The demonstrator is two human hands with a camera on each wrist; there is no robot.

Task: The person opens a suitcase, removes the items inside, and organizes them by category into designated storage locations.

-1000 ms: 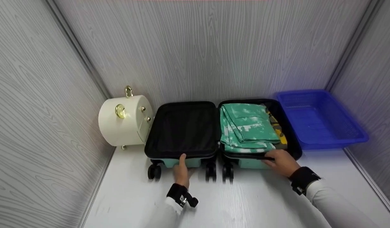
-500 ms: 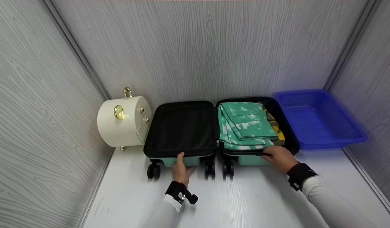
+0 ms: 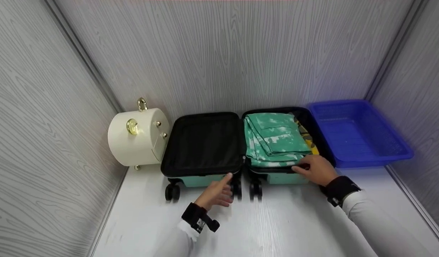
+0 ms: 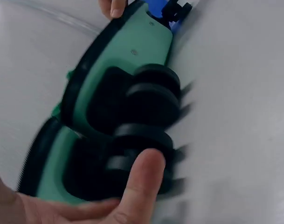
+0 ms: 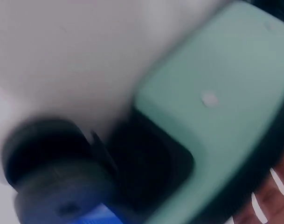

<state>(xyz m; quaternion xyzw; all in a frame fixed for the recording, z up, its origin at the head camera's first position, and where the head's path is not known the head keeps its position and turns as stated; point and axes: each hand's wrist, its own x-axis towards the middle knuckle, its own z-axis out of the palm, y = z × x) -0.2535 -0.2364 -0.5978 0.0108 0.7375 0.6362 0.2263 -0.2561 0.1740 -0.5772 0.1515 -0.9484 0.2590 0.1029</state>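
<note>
A mint-green suitcase lies opened flat, its black left half (image 3: 205, 146) beside a right half (image 3: 283, 178) that holds folded green-and-white tie-dye clothes (image 3: 282, 137). Camouflage cloth with yellow patches (image 3: 314, 146) shows along their right side. My left hand (image 3: 217, 192) is at the front of the left half, near its inner wheels (image 3: 236, 189), fingers loosely extended and gripping nothing. At the front right, my right hand (image 3: 317, 169) holds the rim of the right half between thumb and fingers. The right wrist view is blurred, with fingers (image 5: 272, 196) beyond the dark rim.
On the left stands a cream drum-shaped case (image 3: 134, 139) with gold fittings, close to the suitcase. A blue plastic basket (image 3: 376, 160) sits against the suitcase's right side. Grey wood-patterned walls (image 3: 219, 53) enclose the white table (image 3: 262, 228) at the back and sides.
My left hand has let go of the left half's front edge and moved right towards the inner wheels. The right hand remains at the rim. The suitcase appears slightly farther back.
</note>
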